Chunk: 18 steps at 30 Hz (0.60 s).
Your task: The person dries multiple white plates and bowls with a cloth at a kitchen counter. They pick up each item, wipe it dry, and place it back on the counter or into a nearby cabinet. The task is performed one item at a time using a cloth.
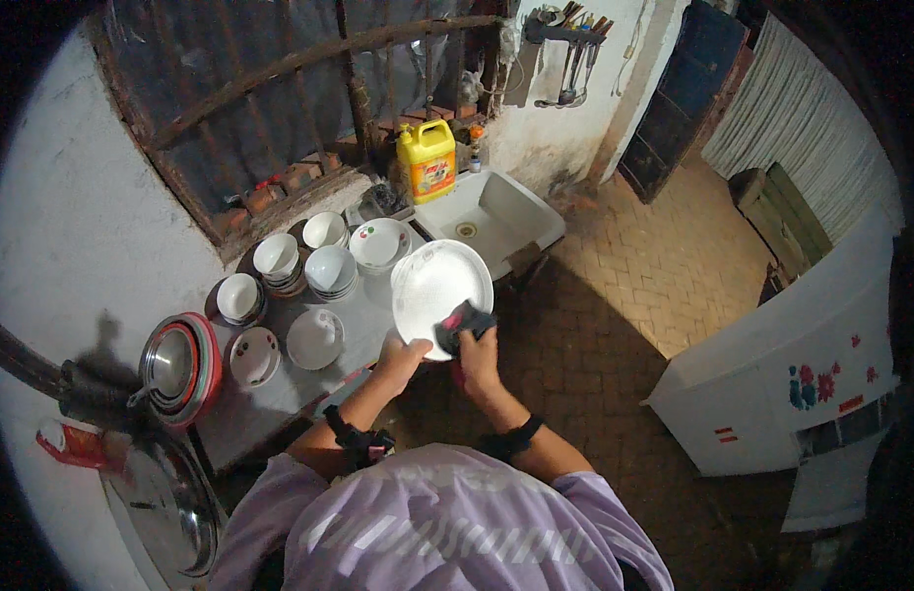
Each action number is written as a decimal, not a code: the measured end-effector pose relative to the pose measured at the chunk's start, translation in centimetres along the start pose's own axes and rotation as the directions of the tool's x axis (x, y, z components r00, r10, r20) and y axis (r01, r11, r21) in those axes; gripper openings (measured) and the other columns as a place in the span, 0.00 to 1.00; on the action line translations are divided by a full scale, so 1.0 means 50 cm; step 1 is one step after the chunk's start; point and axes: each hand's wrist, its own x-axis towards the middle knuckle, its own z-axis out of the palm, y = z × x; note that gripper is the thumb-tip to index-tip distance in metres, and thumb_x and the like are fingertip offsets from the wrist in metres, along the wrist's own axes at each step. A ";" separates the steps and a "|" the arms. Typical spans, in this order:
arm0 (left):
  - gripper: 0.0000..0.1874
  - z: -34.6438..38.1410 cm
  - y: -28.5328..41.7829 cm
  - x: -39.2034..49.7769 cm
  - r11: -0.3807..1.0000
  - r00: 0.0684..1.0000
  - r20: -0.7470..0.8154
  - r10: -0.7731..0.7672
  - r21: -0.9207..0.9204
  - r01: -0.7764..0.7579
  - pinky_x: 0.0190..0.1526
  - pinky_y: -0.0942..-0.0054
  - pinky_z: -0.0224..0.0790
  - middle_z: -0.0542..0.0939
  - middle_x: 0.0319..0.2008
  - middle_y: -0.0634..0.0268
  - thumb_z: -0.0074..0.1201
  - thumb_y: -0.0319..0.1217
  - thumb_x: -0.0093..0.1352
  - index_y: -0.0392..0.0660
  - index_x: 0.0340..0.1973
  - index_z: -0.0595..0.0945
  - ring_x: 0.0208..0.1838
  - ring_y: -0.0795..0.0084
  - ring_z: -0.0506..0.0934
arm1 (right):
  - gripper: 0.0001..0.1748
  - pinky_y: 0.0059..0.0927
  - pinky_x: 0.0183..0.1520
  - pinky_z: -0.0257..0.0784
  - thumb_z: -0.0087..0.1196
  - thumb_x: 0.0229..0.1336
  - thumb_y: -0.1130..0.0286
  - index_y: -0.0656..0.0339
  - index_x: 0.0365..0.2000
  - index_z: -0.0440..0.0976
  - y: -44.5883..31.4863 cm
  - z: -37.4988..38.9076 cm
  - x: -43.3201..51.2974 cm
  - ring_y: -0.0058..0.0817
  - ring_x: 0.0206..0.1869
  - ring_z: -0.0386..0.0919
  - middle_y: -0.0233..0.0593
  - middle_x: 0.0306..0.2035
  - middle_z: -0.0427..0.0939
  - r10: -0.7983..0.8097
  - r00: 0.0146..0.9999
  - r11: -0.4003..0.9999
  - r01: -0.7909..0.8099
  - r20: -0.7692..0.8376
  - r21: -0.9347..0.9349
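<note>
A white plate (435, 284) is held up before me, its face turned towards the camera. My left hand (403, 362) grips its lower left rim, with the thumb on top. In my right hand (478, 362) is a dark cloth (464, 329) with a pinkish-red patch, pressed on the plate's lower right part. The plate hides part of the table edge and the sink's near corner. Left of it, on the table (265, 421), stand stacked white bowls (331, 270), a stack of plates (381, 244) and a shallow white dish (315, 338).
A white sink (516, 210) lies beyond the plate, with a yellow detergent jug (430, 162) beside it. Nested basins (178, 369) stand at the table's left end. A large metal lid (161, 506) is at lower left. A white cabinet (760, 391) stands on the right, on the brick floor (612, 251).
</note>
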 end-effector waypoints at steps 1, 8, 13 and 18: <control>0.28 -0.003 0.005 0.006 0.999 1.000 0.023 -0.020 -0.038 0.021 0.48 0.68 0.71 0.77 0.46 0.59 0.53 0.21 0.56 0.36 0.55 0.70 0.45 0.68 0.76 | 0.22 0.26 0.48 0.68 0.49 0.57 0.79 0.62 0.53 0.64 0.003 0.006 -0.007 0.24 0.44 0.71 0.34 0.44 0.72 0.167 0.986 0.985 -0.168 0.030 0.041; 0.28 -0.036 0.031 0.000 0.996 0.966 0.244 -0.080 0.050 0.069 0.50 0.67 0.71 0.77 0.49 0.54 0.53 0.20 0.57 0.33 0.55 0.70 0.48 0.66 0.77 | 0.16 0.30 0.43 0.71 0.50 0.55 0.83 0.68 0.46 0.68 -0.051 -0.078 0.094 0.27 0.39 0.76 0.41 0.36 0.77 -0.433 0.896 0.837 0.440 0.100 -0.326; 0.27 -0.025 0.040 0.037 0.984 0.991 0.136 0.001 -0.178 0.023 0.47 0.67 0.73 0.78 0.45 0.55 0.54 0.20 0.57 0.33 0.53 0.72 0.45 0.66 0.78 | 0.21 0.28 0.49 0.69 0.48 0.57 0.80 0.62 0.52 0.64 -0.015 -0.014 0.013 0.23 0.44 0.72 0.33 0.42 0.73 -0.162 0.986 0.986 0.161 -0.037 -0.034; 0.27 -0.029 0.011 0.015 0.995 0.992 0.101 0.073 -0.070 -0.066 0.47 0.68 0.71 0.79 0.44 0.59 0.54 0.20 0.57 0.36 0.54 0.71 0.44 0.66 0.78 | 0.15 0.27 0.49 0.69 0.49 0.57 0.79 0.66 0.46 0.70 -0.036 -0.038 0.044 0.23 0.44 0.73 0.36 0.42 0.76 -0.254 0.965 0.958 0.259 0.060 -0.125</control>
